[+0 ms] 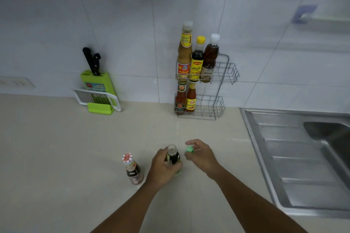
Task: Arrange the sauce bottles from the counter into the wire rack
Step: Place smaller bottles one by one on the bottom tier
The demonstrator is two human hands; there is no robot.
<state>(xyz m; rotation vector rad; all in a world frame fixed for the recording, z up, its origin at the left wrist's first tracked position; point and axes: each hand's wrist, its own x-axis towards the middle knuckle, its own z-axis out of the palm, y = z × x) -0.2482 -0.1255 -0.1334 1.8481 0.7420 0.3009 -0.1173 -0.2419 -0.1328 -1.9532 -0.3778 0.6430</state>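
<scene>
My left hand (164, 168) grips a dark sauce bottle (172, 154) standing on the counter; its neck is uncapped. Just right of it, my right hand (200, 154) pinches a green cap (189, 149). A brown sauce bottle with a red-and-white cap (132, 169) stands to the left of my left hand. The two-tier wire rack (225, 73) stands against the wall. Three tall bottles (197, 58) fill the left of its upper tier. Two red sauce bottles (186, 98) sit at the left of the lower tier.
A green knife block with two black-handled knives (95, 79) and a grater (100, 98) lean on the tiled wall at the left. A steel sink with a drainboard (295, 149) takes up the right side. A beige counter (66, 147) lies between.
</scene>
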